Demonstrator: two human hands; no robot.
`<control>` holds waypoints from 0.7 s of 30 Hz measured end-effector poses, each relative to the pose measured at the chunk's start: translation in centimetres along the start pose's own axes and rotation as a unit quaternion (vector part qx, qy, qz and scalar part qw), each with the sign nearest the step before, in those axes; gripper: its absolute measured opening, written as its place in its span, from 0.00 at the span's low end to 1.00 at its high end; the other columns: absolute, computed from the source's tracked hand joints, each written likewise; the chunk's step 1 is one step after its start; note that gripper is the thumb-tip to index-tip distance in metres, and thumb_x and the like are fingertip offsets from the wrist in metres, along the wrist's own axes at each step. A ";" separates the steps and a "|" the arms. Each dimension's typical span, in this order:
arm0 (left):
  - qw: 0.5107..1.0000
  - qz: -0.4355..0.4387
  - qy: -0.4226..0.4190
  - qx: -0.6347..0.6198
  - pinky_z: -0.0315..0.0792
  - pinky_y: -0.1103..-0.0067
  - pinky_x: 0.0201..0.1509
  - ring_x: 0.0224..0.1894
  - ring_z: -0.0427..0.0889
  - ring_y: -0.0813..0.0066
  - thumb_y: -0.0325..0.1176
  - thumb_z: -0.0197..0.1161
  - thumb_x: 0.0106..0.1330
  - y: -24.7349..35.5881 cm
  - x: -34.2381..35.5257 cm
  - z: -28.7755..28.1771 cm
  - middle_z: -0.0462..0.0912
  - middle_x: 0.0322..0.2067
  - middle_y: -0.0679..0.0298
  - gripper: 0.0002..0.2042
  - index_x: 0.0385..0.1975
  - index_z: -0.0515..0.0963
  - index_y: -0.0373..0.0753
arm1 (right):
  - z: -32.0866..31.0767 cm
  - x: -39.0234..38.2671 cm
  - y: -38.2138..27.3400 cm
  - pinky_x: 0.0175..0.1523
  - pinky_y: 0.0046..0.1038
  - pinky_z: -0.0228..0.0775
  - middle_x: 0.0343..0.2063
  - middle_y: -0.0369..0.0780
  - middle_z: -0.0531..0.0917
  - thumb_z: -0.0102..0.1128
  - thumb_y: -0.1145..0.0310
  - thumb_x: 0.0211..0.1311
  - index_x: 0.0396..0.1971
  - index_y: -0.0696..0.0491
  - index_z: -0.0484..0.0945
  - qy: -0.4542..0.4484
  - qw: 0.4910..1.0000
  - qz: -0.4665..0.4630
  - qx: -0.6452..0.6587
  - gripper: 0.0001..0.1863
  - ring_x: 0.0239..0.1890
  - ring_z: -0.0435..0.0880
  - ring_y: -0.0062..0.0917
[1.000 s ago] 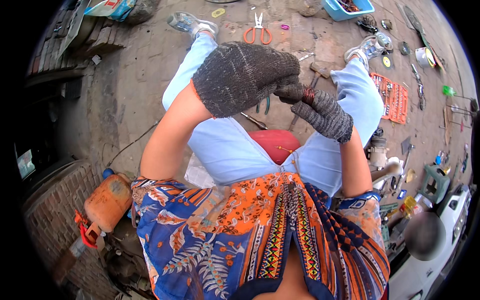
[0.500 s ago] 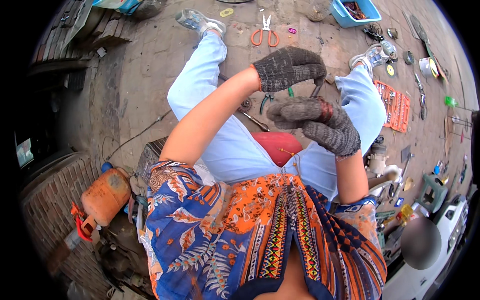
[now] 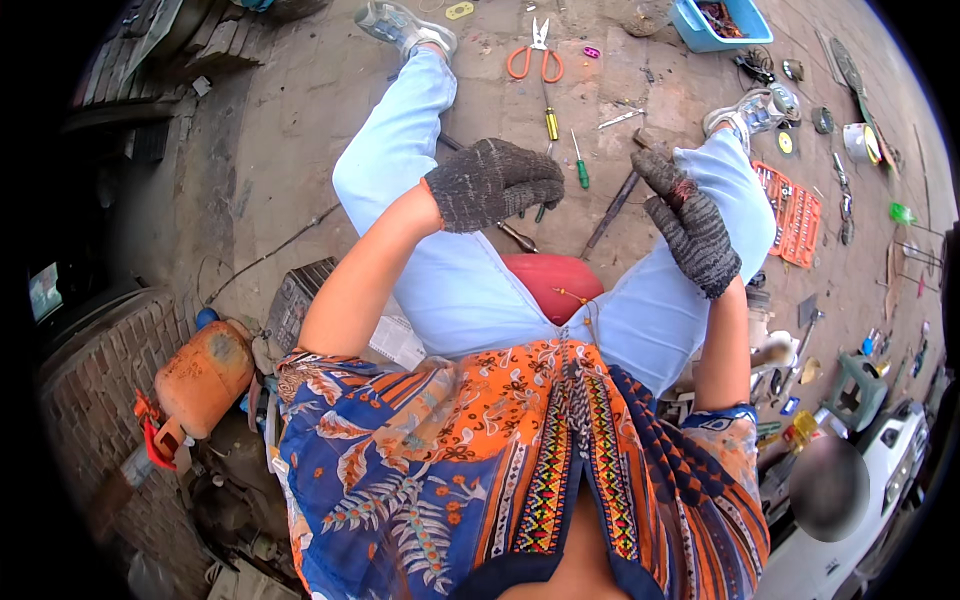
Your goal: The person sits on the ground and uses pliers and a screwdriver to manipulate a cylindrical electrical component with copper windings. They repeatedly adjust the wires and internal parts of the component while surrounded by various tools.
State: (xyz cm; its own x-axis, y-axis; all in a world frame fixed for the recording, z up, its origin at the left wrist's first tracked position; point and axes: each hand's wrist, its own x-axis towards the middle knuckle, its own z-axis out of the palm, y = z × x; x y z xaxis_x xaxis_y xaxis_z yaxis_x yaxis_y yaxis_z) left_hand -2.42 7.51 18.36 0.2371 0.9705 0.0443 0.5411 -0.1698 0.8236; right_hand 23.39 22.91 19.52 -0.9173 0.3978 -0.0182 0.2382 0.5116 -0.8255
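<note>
Both my hands wear dark grey knitted gloves. My left hand [image 3: 495, 185] hovers over the ground in front of my left thigh, its fingers stretched out to the right and nothing visible in them. Over my right thigh is my right hand [image 3: 692, 222], fingers extended and the palm side hidden. Between them on the ground lie a green-handled screwdriver [image 3: 581, 165], a yellow-handled screwdriver [image 3: 551, 122] and a long dark bar [image 3: 611, 214]. A tool with a rounded handle [image 3: 518, 238] shows just below my left hand. Farther ahead lie orange-handled shears [image 3: 536, 58].
A red seat [image 3: 556, 286] is between my thighs. To the right lie an orange socket set case [image 3: 790, 215] and many loose tools. A blue basin [image 3: 706, 32] stands at the far right. At left are an orange tank [image 3: 205, 375] and a brick wall [image 3: 100, 385].
My hands have moved apart: the left went left and down, the right a little to the right. The screwdrivers and dark bar between them have come into clear view.
</note>
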 end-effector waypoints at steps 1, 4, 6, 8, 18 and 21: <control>1.000 -0.003 -0.013 0.007 0.72 0.69 0.47 0.42 0.79 0.58 0.34 0.53 0.62 2.6 0.5 -1.2 0.80 0.41 0.57 0.11 0.40 0.78 0.39 | 0.5 -0.1 0.1 0.63 0.27 0.57 0.56 0.42 0.71 0.50 0.76 0.61 0.57 0.55 0.67 -0.029 0.999 0.014 0.023 0.22 0.60 0.67 0.29; 0.994 0.094 0.024 0.044 0.74 0.71 0.42 0.37 0.80 0.59 0.32 0.56 0.61 3.9 0.9 -1.6 0.81 0.37 0.56 0.10 0.38 0.79 0.36 | 1.3 -0.1 -0.1 0.63 0.27 0.57 0.56 0.42 0.71 0.51 0.74 0.62 0.57 0.56 0.66 -0.109 0.988 0.042 0.099 0.22 0.60 0.67 0.28; 0.996 0.078 0.028 0.020 0.74 0.72 0.41 0.36 0.81 0.60 0.33 0.57 0.61 5.5 1.6 -2.9 0.82 0.36 0.56 0.10 0.38 0.79 0.35 | 1.1 0.2 -0.5 0.63 0.27 0.57 0.57 0.42 0.70 0.51 0.72 0.62 0.58 0.56 0.66 -0.144 0.975 0.040 0.165 0.23 0.60 0.67 0.27; 0.998 0.051 0.014 -0.031 0.74 0.74 0.40 0.34 0.81 0.63 0.32 0.57 0.61 4.7 2.1 -3.1 0.82 0.34 0.56 0.11 0.39 0.78 0.32 | 1.7 0.0 -0.4 0.63 0.27 0.57 0.57 0.43 0.70 0.56 0.72 0.60 0.60 0.58 0.62 -0.147 0.952 0.066 0.261 0.27 0.60 0.67 0.25; 0.984 0.086 0.085 -0.133 0.74 0.74 0.46 0.41 0.81 0.68 0.34 0.58 0.62 1.8 6.2 -2.8 0.82 0.38 0.59 0.14 0.43 0.77 0.33 | 3.5 1.3 -3.7 0.63 0.30 0.56 0.58 0.42 0.69 0.51 0.71 0.62 0.58 0.57 0.65 -0.273 0.957 -0.009 0.097 0.23 0.61 0.65 0.27; 0.979 0.007 0.084 -0.185 0.73 0.76 0.43 0.38 0.79 0.71 0.38 0.54 0.65 -1.0 6.3 -1.4 0.81 0.37 0.61 0.13 0.42 0.77 0.38 | 1.0 1.6 -7.0 0.61 0.31 0.59 0.55 0.45 0.71 0.52 0.72 0.61 0.53 0.58 0.69 -0.162 0.962 -0.073 0.209 0.19 0.58 0.69 0.33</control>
State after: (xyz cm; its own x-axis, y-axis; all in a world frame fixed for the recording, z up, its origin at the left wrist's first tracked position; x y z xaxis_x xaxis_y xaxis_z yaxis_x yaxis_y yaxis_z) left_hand -2.61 13.99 18.57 0.0899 0.9882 0.1236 0.2026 -0.1397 0.9692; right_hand 19.91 19.25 24.72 -0.9986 0.0519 -0.0046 0.0132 0.1659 -0.9861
